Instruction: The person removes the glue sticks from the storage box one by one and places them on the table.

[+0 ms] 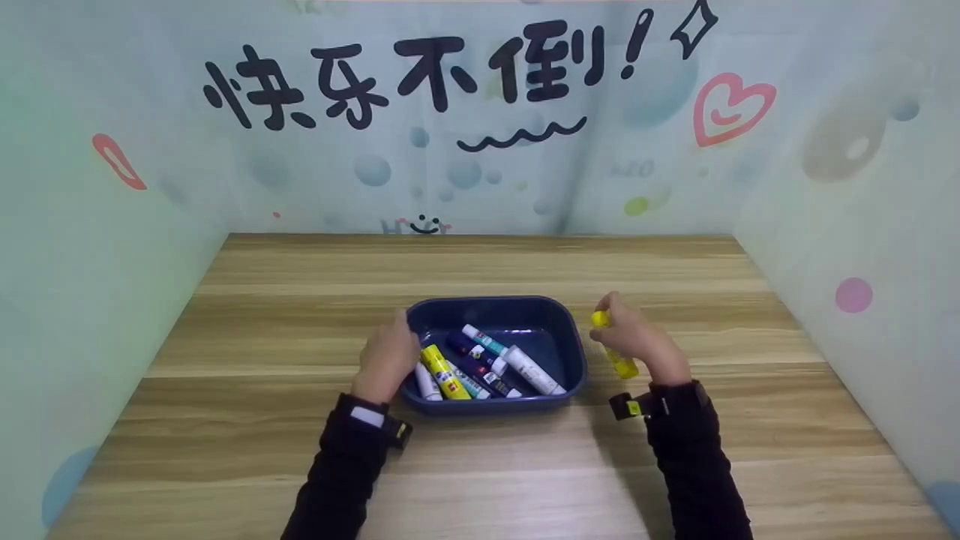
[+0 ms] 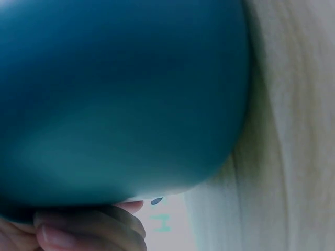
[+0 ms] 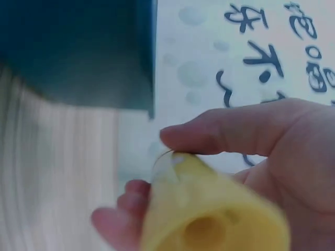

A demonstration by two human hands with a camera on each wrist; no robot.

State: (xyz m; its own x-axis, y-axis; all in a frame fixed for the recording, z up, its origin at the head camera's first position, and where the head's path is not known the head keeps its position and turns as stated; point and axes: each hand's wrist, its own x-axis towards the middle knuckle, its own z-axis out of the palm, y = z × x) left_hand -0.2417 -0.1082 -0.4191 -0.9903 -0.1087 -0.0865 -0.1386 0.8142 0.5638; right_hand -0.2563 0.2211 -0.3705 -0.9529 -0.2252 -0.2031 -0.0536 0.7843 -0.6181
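Navy bin w/ rounded corners is set on a wood-grain desk. Its L rim is gripped by the L hand, fingers bent at the edge. A yellow tube is pinched btwn thumb & fingers of the R hand; it's held at a slant outside the bin, just to the R, not touching it. A recessed end is shown in the R wrist view. Inside the bin, tubes are jumbled: white tube at R, yellow-labelled tube at L, dark & teal ones btwn. Black sleeves are worn. Behind, pale backdrop is printed w/ Chinese chars.
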